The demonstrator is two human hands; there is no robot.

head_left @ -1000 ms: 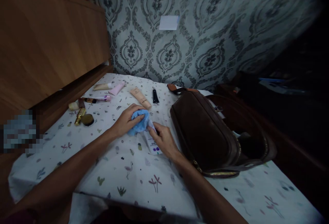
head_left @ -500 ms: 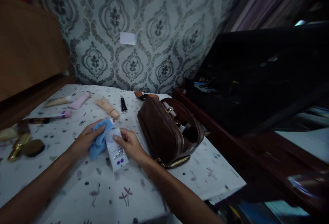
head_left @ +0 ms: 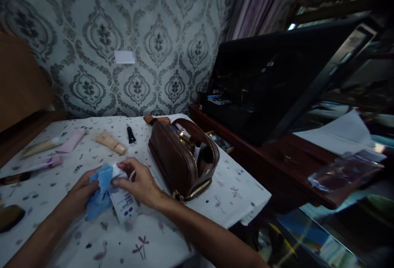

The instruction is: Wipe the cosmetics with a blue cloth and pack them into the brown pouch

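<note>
My left hand [head_left: 75, 194] is closed around a crumpled blue cloth [head_left: 100, 204], which it presses against the upper end of a white tube with purple print [head_left: 123, 205]. From the other side my right hand [head_left: 143, 184] pinches the tube near that same end, thumb in front. The tube hangs tilted just above the patterned white tablecloth [head_left: 172, 235]; its end under the cloth is partly hidden. Right of my hands stands a brown toiletry bag [head_left: 172, 157], unzipped, with several small items inside.
A beige tube [head_left: 111, 143], a small black tube [head_left: 131, 135], a pink tube [head_left: 73, 140] and brushes [head_left: 11, 217] lie at left and behind. A cardboard box [head_left: 23, 81] is far left. On the right a black monitor-like panel [head_left: 261, 79] leans over a dark red desk [head_left: 295, 169].
The view has swung right, so the table items appear further left. My right fingers have shifted toward the tube's upper end; both hands keep hold of the cloth and tube.
</note>
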